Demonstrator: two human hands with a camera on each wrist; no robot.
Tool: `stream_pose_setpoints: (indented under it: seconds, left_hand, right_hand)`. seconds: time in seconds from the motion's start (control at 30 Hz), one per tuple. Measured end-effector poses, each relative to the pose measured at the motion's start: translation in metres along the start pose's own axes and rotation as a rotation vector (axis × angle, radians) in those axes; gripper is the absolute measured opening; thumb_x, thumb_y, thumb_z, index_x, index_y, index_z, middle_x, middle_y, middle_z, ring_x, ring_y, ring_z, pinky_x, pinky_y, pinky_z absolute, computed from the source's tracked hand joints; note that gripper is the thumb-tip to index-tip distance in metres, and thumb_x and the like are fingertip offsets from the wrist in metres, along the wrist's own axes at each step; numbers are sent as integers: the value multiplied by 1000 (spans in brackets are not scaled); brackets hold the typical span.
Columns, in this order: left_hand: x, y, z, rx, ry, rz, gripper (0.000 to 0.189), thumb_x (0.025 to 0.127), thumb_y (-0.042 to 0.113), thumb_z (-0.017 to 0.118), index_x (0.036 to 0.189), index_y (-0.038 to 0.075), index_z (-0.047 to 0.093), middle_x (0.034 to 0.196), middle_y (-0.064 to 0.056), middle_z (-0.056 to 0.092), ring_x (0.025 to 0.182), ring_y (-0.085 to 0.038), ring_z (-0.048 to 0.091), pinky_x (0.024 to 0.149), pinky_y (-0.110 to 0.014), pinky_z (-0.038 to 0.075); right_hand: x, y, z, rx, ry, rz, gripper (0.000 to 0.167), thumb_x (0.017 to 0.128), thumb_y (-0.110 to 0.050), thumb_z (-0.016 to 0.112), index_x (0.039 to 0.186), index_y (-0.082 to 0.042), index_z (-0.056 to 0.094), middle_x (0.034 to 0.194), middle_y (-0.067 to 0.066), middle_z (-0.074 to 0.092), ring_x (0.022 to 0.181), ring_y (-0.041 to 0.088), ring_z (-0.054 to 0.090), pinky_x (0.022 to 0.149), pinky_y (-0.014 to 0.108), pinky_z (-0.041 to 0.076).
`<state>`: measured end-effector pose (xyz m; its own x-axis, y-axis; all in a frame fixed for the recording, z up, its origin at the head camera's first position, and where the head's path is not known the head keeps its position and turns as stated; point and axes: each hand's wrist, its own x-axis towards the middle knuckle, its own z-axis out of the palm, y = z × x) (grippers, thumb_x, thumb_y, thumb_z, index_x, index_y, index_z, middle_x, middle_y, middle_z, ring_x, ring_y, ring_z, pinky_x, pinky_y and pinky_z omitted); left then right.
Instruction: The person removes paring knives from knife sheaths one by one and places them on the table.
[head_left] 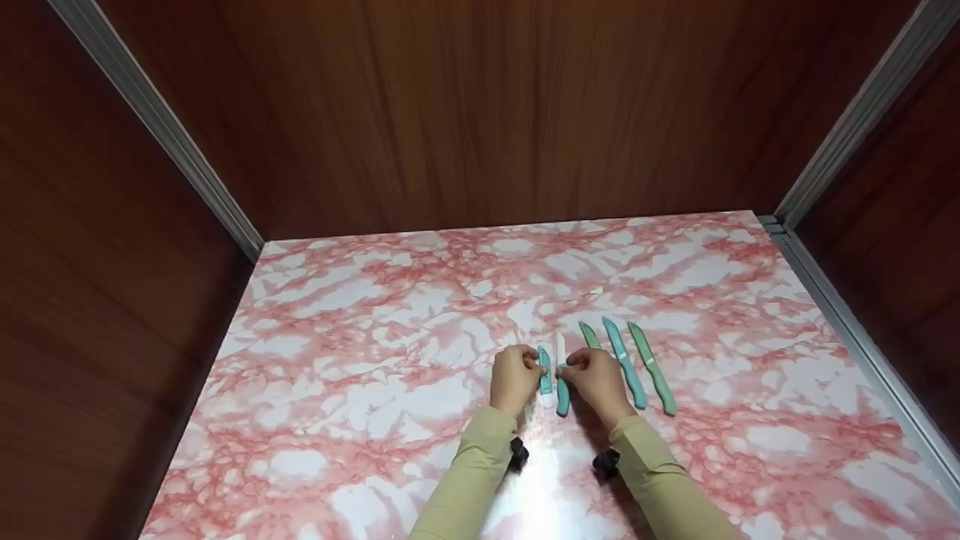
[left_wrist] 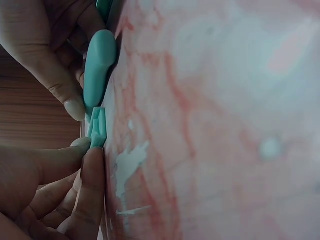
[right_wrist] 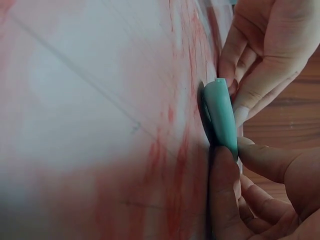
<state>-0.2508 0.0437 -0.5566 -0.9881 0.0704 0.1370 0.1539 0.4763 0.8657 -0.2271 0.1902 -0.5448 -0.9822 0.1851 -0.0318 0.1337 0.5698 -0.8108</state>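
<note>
My left hand [head_left: 513, 381] pinches a teal knife sheath [head_left: 545, 371] between thumb and fingers. Its end opening faces the camera in the left wrist view, where the sheath [left_wrist: 99, 129] is held low over the table. Just to the right, my right hand [head_left: 600, 381] pinches a small knife with a teal handle [head_left: 563, 399]; its pale bare blade [head_left: 560, 348] points away from me. Sheath and knife lie side by side, apart in the head view. The curved handle [right_wrist: 222, 112] shows close up in the right wrist view, the blade hidden there.
Beside my right hand lie a green knife [head_left: 589, 334], partly covered by that hand, a blue knife [head_left: 627, 364] and another green knife [head_left: 654, 369], their blades covered. The red-and-white marbled table [head_left: 360, 337] is bounded by brown wood panels [head_left: 480, 112] at the back and sides.
</note>
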Motion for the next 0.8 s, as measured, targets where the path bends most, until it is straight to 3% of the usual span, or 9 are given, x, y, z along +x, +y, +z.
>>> stream_pose_setpoints:
  seconds: [0.17,0.8]
  left_hand:
    - [0,0,-1,2,-4,-2,9,79,-4,72,87,-2,69,63,2,53,55,-8,48,54,-24,45]
    - [-2,3,-1,-8,2,-3,12,81,-8,64,90,-3,70,63,1,53,54,-7,46,54,-23,43]
  right_hand:
    - [1,0,0,-4,12,-1,27,80,-11,77,101,3,66,80,9,60,68,20,53,59,32,45]
    - [-1,-1,-1,16,2,-19,28,80,-11,77,103,2,67,94,14,66,71,20,57,61,32,47]
